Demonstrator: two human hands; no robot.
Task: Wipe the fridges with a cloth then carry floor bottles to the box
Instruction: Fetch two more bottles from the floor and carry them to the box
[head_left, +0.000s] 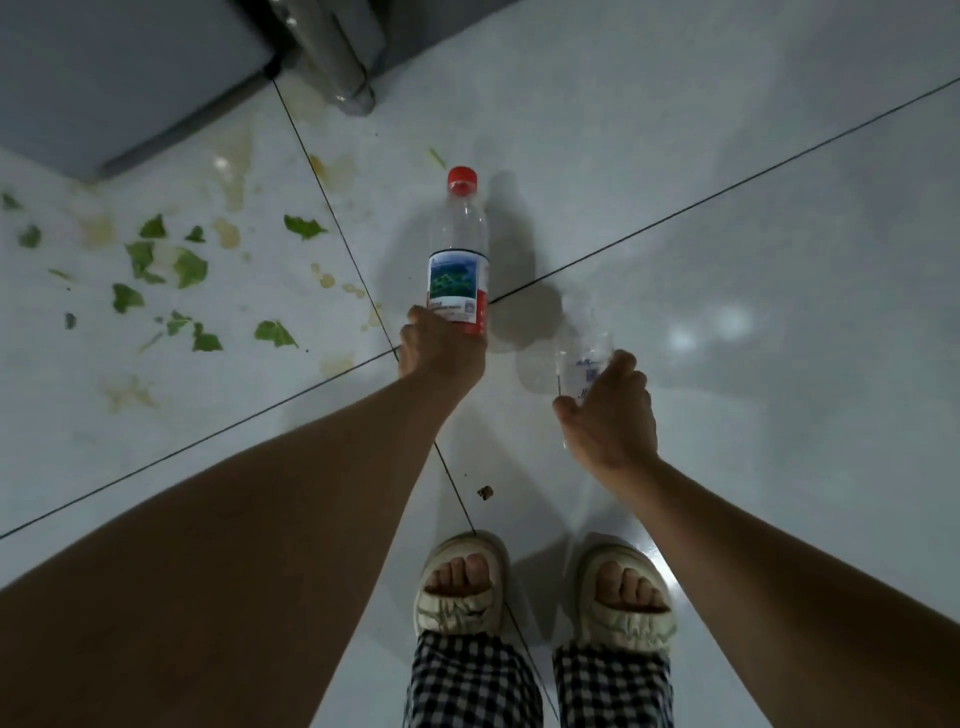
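I look straight down at a white tiled floor. My left hand (441, 348) grips the lower end of a clear plastic bottle (460, 249) with a red cap and a blue, white and red label; its cap points away from me. My right hand (608, 410) holds a second clear bottle (582, 358) with faint blue print, of which only the lower body shows past my fingers. Both bottles cast shadows on the tiles. Whether either one touches the floor I cannot tell. No cloth and no box are in view.
A grey fridge (119, 73) fills the top left corner, with a grey pipe or hose (343, 67) beside it. Torn green leaf scraps (187, 267) and yellowish stains litter the tiles at left. My slippered feet (545, 587) stand below, a small brown crumb (484, 491) ahead of them.
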